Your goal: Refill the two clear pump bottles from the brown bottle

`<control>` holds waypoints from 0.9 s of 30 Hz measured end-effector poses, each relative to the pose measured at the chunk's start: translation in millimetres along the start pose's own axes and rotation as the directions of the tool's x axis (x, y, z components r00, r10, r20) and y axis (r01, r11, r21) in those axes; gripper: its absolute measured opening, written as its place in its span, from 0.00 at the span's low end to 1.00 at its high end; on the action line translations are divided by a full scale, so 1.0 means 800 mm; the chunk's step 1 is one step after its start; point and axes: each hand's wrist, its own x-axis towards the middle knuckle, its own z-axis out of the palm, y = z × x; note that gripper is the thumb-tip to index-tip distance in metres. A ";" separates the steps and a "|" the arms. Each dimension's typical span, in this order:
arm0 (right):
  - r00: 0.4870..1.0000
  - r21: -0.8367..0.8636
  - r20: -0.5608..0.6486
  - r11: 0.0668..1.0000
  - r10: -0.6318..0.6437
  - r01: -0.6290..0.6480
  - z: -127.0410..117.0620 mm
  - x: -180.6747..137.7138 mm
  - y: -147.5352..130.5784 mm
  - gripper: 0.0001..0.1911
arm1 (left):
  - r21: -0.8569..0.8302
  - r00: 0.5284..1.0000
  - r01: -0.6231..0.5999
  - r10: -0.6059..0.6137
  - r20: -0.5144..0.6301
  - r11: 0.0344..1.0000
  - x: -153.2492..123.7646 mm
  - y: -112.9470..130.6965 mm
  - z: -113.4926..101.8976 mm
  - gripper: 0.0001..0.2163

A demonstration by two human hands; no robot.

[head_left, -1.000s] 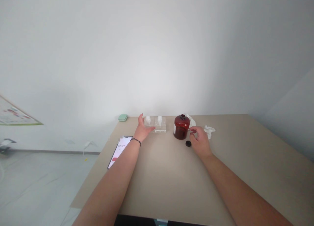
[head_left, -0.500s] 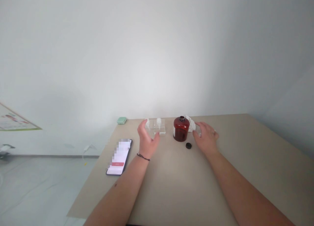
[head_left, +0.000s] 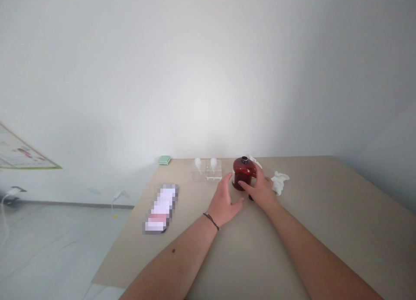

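A dark red-brown bottle [head_left: 242,180] stands upright and uncapped on the table, its narrow mouth showing at the top. My right hand [head_left: 262,190] is wrapped round the bottle's right side, thumb across the front. Just left of the bottle, my left hand [head_left: 225,203] is open, thumb and fingers apart, holding nothing. A black cap [head_left: 251,197] lies at the bottle's foot, partly hidden by my right hand. Behind my left hand, a clear holder [head_left: 214,174] has two white-bulbed droppers [head_left: 213,162] in it.
To the right of my right hand lies a crumpled white tissue [head_left: 279,182]; more white tissue [head_left: 255,161] shows behind the bottle. A phone [head_left: 161,209] lies on the left of the table [head_left: 325,222]. A small green case [head_left: 164,160] sits at the back left, near the wall.
My right hand has moved left from beside the tissue onto the bottle. My left hand has come right, away from the clear holder towards the bottle. A tissue at right is now uncovered.
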 end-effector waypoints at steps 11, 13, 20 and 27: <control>0.993 0.291 -0.035 0.949 -0.117 0.122 -0.003 -0.014 -0.013 0.42 | -0.203 0.995 0.089 -0.096 -0.026 0.975 0.002 0.007 -0.003 0.42; 0.988 0.340 -0.003 0.929 -0.155 0.147 -0.002 -0.020 -0.019 0.43 | -0.298 0.991 0.124 -0.134 -0.015 0.947 0.002 0.009 -0.008 0.44; 0.883 0.362 0.246 0.883 -0.399 0.298 -0.020 -0.034 -0.041 0.38 | -0.496 0.994 0.070 -0.101 -0.038 0.865 0.000 0.010 -0.028 0.49; 0.923 0.079 0.113 0.929 -0.369 0.362 -0.040 -0.009 0.016 0.25 | -0.366 0.997 0.008 -0.036 -0.068 0.930 -0.006 0.020 -0.045 0.41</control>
